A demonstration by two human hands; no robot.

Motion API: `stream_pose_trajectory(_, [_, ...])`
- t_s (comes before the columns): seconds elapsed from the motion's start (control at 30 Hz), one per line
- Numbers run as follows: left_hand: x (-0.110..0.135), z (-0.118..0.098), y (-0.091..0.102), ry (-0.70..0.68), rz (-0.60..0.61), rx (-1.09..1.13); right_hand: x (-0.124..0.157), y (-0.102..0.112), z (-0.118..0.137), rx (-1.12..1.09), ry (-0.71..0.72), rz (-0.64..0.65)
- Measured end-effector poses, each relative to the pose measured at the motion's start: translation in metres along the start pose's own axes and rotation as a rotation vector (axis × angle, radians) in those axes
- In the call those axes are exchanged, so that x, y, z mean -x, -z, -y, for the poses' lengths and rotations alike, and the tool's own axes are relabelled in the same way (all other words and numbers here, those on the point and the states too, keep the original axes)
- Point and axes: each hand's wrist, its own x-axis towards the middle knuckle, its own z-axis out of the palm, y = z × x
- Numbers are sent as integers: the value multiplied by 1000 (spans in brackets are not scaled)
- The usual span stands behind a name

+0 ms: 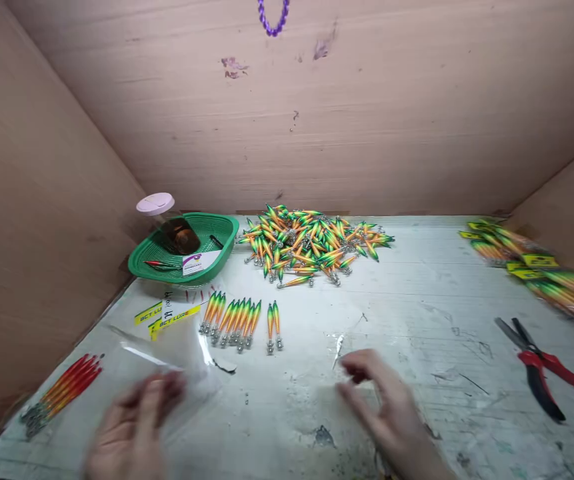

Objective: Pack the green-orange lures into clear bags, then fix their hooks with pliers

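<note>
At the lower left of the frame, a clear bag (184, 350) is pinched by the left grip (134, 420); right of lower centre, the right grip (384, 403) is held spread. Light, limp, slippery handling is expected, best taken by an edge.

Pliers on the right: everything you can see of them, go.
The pliers have dark, metal-looking jaws, slightly parted, and red handles, plastic or rubber by their look; the nearer one is partly black. They lie on the worn white tabletop, jaws pointing away and leftward, handles splayed. The right edge of the view cuts off the farther handle. Neither hand touches them; the right hand is to their left.
</note>
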Motion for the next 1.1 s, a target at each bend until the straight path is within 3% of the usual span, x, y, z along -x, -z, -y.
stream_pose_trajectory(0.07, [34, 15, -23, 124, 231, 151, 2, -41, 23, -455, -259, 219])
stream_pose_trajectory(0.13, [62, 32, -35, 238, 437, 221, 0, -65, 36, -739, -414, 281])
stream_pose_trajectory(0.2, [75, 43, -37, 299, 588, 280, -3, -70, 43, -785, -423, 289])
stream_pose_trajectory(0.27, [71, 46, -33, 390, 646, 322, -6, -63, 47, -656, -292, 331])
stream_pose_trajectory(0.4, [36, 32, -26, 606, 510, 258, -25, -41, 47, -275, 116, 563])
stream_pose_trajectory(0.53, [6, 17, -29, 556, 319, 342, -62, -52, 22, 25, 214, 385])
stream_pose_trajectory(0.67, [-3, 12, -35, 542, 333, 415, -86, -81, -6, 178, 291, 321])
stream_pose_trajectory(0.73, [-2, 12, -40, 548, 319, 410, -86, -84, -8, 211, 341, 290])
stream_pose_trajectory(0.8, [-2, 14, -46, 560, 310, 410, -80, -73, 0, 212, 392, 258])
stream_pose_trajectory(0.93, [-3, 20, -55, 598, 319, 430, -51, -19, 36, 140, 503, 282])
stream_pose_trajectory(1.03, [-1, 22, -59, 628, 336, 432, -29, 14, 61, 61, 538, 440])
stream_pose_trajectory(1.1, [3, 22, -62, 647, 386, 432, -20, 21, 71, 71, 565, 568])
